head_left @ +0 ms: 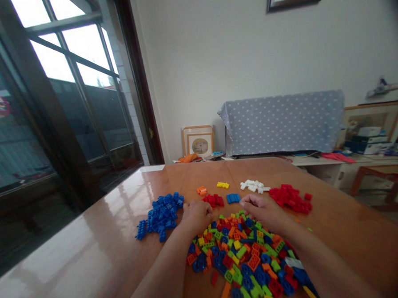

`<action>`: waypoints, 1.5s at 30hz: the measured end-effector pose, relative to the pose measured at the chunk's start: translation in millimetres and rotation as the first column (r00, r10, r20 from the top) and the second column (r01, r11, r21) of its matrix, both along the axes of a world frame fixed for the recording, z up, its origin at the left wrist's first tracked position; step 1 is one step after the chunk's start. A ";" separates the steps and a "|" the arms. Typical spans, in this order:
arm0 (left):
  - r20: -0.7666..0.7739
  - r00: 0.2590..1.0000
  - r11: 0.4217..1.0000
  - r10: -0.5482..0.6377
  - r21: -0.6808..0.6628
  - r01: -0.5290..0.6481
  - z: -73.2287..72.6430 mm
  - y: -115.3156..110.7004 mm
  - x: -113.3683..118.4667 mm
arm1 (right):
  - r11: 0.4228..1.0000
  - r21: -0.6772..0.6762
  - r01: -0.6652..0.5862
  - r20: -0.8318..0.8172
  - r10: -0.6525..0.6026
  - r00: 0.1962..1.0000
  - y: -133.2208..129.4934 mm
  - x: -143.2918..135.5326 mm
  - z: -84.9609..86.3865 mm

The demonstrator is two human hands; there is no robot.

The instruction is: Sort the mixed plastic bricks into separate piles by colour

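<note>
My left hand (198, 215) is closed, its fingers curled downward between the blue brick pile (164, 213) and a short row of red bricks (214, 200). Whatever it holds, if anything, is hidden. My right hand (260, 207) has thumb and fingers drawn together just right of a small row of blue bricks (233, 198); I cannot make out anything in the pinch. Below and between both hands spreads a large mixed heap of toy building bricks (240, 258) in green, orange, blue, red and yellow.
Along the back of the brown table (107, 247) lie small groups of orange bricks (201, 191), yellow bricks (222, 185) and white bricks (254, 186). A red brick pile (291, 198) sits right of my right hand. Beyond stands a cabinet with a dotted cloth (284, 122).
</note>
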State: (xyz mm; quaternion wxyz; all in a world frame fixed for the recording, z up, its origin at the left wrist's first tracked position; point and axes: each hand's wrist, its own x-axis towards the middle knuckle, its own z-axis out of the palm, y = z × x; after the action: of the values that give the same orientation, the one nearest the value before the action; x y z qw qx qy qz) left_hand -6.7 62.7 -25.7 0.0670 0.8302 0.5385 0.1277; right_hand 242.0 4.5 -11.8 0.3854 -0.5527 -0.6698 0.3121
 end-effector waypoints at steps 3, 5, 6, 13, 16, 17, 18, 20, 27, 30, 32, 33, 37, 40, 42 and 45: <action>-0.002 1.000 1.000 0.014 -0.001 -0.014 -1.3 0.4 1.3 | 1.000 -0.005 0.005 -0.005 -0.005 1.000 -0.8 -1.0 1.3; 0.006 1.000 1.000 0.018 0.001 -0.018 -1.5 -0.6 2.4 | 1.000 -0.001 0.005 -0.012 -0.005 1.000 -1.4 -1.9 1.6; 0.011 1.000 1.000 0.015 0.004 -0.015 -1.3 -1.5 3.0 | 1.000 0.006 0.005 -0.010 -0.004 1.000 -1.7 -2.3 1.8; 0.095 0.995 0.996 0.025 0.085 -0.033 5.2 -4.7 -1.6 | 0.993 0.111 0.032 -0.021 -0.030 0.999 -8.3 -5.5 12.0; 0.203 0.976 0.987 0.074 0.126 -0.101 7.7 1.1 -10.2 | 0.990 0.125 0.064 -0.037 -0.060 0.998 -13.4 -6.1 21.9; 0.245 0.966 0.985 0.083 0.129 -0.117 8.2 3.7 -13.5 | 0.989 0.126 0.078 -0.046 -0.072 0.996 -15.2 -5.9 25.5; 0.287 0.954 0.984 0.086 0.127 -0.127 8.6 6.5 -16.8 | 0.987 0.129 0.091 -0.059 -0.084 0.995 -17.2 -5.4 29.4; 0.364 0.928 0.986 0.074 0.115 -0.124 9.0 11.2 -22.7 | 0.982 0.137 0.130 -0.101 -0.116 0.988 -20.9 -3.2 37.4; 0.536 0.843 0.991 0.043 0.083 -0.104 7.3 16.2 -30.0 | 0.955 0.121 0.270 -0.241 -0.235 0.942 -25.3 17.9 59.5; 0.575 0.816 0.987 0.060 0.086 -0.133 3.6 19.8 -31.5 | 0.957 0.096 0.274 -0.223 -0.248 0.943 -21.4 29.8 54.5; 0.590 0.804 0.981 0.079 0.097 -0.168 0.8 23.1 -33.0 | 0.957 0.105 0.269 -0.170 -0.249 0.954 -17.2 37.2 43.3; 0.594 0.799 0.978 0.096 0.095 -0.188 -0.5 24.5 -33.6 | 0.958 0.119 0.262 -0.132 -0.246 0.960 -14.8 40.6 35.9; 0.561 0.799 0.962 0.217 0.018 -0.274 -2.7 25.6 -32.0 | 0.935 0.232 0.268 0.025 -0.281 0.959 -6.5 50.3 5.3; 0.514 0.815 0.949 0.266 0.011 -0.316 0.6 24.7 -27.5 | 0.913 0.310 0.264 0.102 -0.308 0.946 -4.8 52.9 -5.7; 0.479 0.828 0.942 0.292 0.008 -0.336 4.9 25.7 -25.5 | 0.907 0.339 0.250 0.127 -0.307 0.943 -5.4 53.7 -6.5; 0.430 0.841 0.932 0.327 0.001 -0.363 12.3 30.6 -25.9 | 0.904 0.346 0.249 0.143 -0.314 0.939 -7.0 54.8 -4.1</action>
State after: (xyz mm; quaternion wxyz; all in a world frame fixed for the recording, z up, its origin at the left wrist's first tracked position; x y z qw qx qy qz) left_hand -32.5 93.3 -13.4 0.1239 0.6741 0.6458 0.3365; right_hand 296.8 -2.5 -15.9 0.4442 -0.6012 -0.6590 0.0832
